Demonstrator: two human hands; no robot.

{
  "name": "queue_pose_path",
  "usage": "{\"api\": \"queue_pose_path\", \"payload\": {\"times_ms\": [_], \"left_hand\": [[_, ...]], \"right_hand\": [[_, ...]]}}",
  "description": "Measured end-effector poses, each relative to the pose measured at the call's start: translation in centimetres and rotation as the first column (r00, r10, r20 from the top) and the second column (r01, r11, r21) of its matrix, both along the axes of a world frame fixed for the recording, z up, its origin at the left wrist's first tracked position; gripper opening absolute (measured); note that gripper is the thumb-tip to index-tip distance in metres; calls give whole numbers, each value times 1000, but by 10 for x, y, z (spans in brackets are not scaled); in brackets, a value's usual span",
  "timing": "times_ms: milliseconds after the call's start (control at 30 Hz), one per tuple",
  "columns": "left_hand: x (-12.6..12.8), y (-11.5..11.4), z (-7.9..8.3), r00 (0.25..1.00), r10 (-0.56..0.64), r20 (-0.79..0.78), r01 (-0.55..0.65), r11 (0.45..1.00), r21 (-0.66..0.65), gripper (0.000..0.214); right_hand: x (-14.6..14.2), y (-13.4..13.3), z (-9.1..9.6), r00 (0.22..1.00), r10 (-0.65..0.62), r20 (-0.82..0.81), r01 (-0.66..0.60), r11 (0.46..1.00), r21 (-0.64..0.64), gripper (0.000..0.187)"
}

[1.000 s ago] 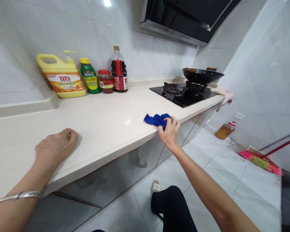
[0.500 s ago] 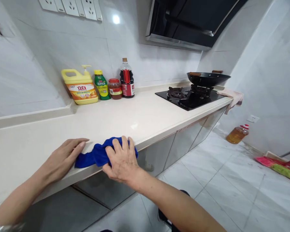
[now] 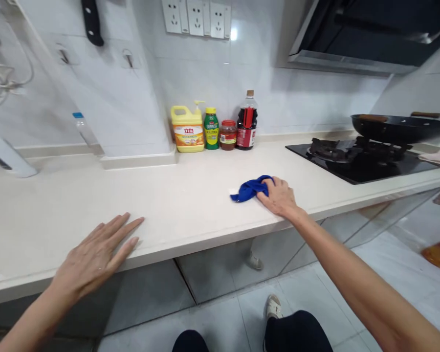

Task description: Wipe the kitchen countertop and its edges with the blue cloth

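The right hand [image 3: 278,198] is clamping down on a blue cloth [image 3: 248,189] lying on the bench [image 3: 168,205], while the open left hand [image 3: 95,254] is resting with spread fingers near the front edge, well apart.

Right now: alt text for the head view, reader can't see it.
The right hand presses a blue cloth on a cream countertop, while the left hand lies open near the front edge. Behind them stand a yellow dish soap jug and a dark sauce bottle; a black wok sits on a gas hob at right.
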State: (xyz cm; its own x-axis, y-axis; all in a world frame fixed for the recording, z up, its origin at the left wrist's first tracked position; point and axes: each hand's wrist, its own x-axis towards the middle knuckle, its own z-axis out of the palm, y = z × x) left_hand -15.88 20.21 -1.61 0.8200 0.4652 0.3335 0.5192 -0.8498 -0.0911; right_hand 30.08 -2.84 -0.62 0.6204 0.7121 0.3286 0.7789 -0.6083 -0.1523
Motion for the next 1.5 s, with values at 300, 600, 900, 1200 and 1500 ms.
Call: {"api": "queue_pose_path", "payload": {"times_ms": [300,600,900,1200,1500], "left_hand": [[7,-15,2,995,101,-3,-101,995,-24,67],[9,-22,4,988,155,8,-155,987,-41,63],[2,-21,1,993,57,105,-63,997,52,56],[2,-16,1,988,82,129,-92,993,69,60],[6,-19,10,971,112,213,-99,993,-70,69]], "right_hand": [[25,61,1,973,-211,91,223,964,-148,51],[-17,165,19,966,-259,27,259,948,-185,51],[-127,268,27,993,116,21,-108,968,-227,56],[-239,260,33,775,632,-22,-624,759,-188,55],[-235,174,24,595,803,-48,-804,592,-55,53]]}}
